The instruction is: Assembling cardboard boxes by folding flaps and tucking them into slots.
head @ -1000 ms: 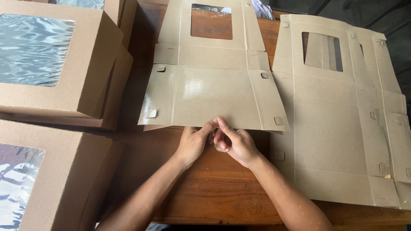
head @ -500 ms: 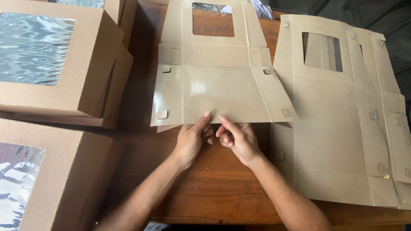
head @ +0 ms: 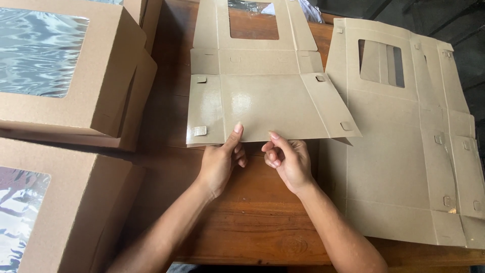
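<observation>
Left hand (head: 218, 163) and right hand (head: 288, 161) both pinching near edge of flat windowed box blank (head: 268, 103), lifted over wooden table (head: 252, 222), assembled boxes (head: 55, 65) at left

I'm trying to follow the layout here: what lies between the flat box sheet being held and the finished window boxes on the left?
In the head view, only bare wooden table separates the held box sheet from the finished window boxes.

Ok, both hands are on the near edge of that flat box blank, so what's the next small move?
Probably fold the near panel up along its crease. Both the left hand and right hand pinch the near edge of the unfolded box blank, which already lifts off the wooden table, with its side flaps still flat.
</observation>
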